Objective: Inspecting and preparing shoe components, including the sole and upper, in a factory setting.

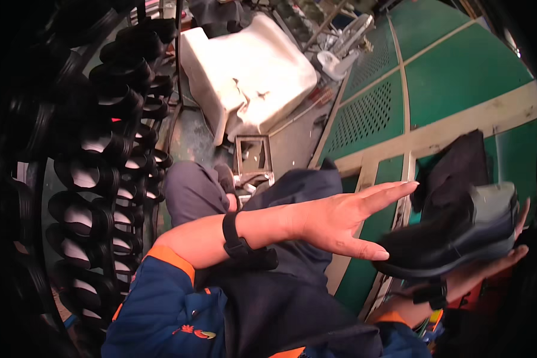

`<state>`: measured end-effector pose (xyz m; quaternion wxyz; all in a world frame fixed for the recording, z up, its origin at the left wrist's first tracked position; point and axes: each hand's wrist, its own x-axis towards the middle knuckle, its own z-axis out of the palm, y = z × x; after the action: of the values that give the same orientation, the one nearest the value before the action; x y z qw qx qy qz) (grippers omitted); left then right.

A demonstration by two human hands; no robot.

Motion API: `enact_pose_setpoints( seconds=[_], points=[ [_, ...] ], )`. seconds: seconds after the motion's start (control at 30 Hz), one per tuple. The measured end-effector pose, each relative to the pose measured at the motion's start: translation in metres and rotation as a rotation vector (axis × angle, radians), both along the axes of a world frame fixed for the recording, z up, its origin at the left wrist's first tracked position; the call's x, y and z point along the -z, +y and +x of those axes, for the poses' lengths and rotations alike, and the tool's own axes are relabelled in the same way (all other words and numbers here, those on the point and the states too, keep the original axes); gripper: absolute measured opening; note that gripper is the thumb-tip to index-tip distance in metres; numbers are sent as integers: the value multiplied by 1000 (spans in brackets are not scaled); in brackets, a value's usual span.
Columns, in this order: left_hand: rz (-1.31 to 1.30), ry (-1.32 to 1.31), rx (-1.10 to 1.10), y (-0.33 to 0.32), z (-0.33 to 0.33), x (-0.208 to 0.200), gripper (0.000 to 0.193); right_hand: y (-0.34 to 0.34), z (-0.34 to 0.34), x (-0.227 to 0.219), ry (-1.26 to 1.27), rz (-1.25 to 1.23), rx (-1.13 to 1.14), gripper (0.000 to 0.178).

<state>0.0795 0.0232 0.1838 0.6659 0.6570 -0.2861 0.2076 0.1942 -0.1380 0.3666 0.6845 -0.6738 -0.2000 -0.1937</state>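
A black ankle-high shoe (444, 238) lies on its length at the right, toe pointing left. My right hand (501, 262) holds it from below and behind; a thumb or finger shows past the heel, and the rest is partly hidden by the shoe. My left hand (346, 224) reaches across from the left, fingers stretched out and thumb apart. Its thumb tip is at the shoe's toe; whether it touches, I cannot tell. Nothing is in that hand. Both wrists wear dark straps.
Racks of black shoes (80, 221) fill the left side. A green panelled machine housing (453, 71) with pale frames stands at the right, with dark cloth (456, 167) against it. Ahead are a white draped block (250, 71) and a small metal-framed box (253, 155).
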Motion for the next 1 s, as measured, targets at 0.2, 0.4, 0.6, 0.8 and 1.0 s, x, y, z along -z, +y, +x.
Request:
enact_pose_setpoints(
  seconds=[0.2,0.4,0.6,0.8,1.0],
  points=[
    [-971,858,378,-15,-55,88,92,45,78,216,484,201,-976,34],
    [-1550,1000,336,-13,-84,201,56,81,73,402,1254,-45,-825,20],
    [-1531,1054,111,-13,-100,207,47,77,59,430,1274,-12,-976,19],
    [-936,1182,-335,-3,-83,213,76,94,50,407,1123,-157,-1149,22],
    [-804,1174,-539,54,-3,193,74,114,45,394,1106,-184,-1223,31]
  ],
)
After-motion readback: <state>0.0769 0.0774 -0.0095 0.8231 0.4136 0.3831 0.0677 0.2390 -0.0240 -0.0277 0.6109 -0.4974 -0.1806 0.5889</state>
